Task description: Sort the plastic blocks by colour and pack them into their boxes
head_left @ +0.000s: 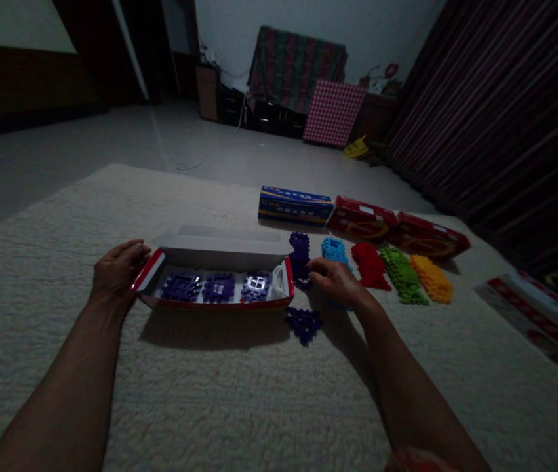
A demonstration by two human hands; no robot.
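An open red and white box (219, 305) lies lengthwise on the pale quilted mat. Inside it are purple pieces (218, 287) and a white ring-shaped item (278, 278) at its right end. My left hand (119, 267) is closed at the box's left end. At a row of purple pieces (299, 249) just right of the box, my right hand (335, 278) has its fingers together over the row's near end; what they pinch is too small to make out. A triangular purple piece (304, 324) lies on the mat nearer me.
Blue (334, 248), red (370, 265), green (403, 275) and orange pieces (432, 278) lie to the right. Behind them stand a blue box (294, 207) and two red boxes (363, 219). Another box (539, 314) is at far right. Furniture stands by the wall.
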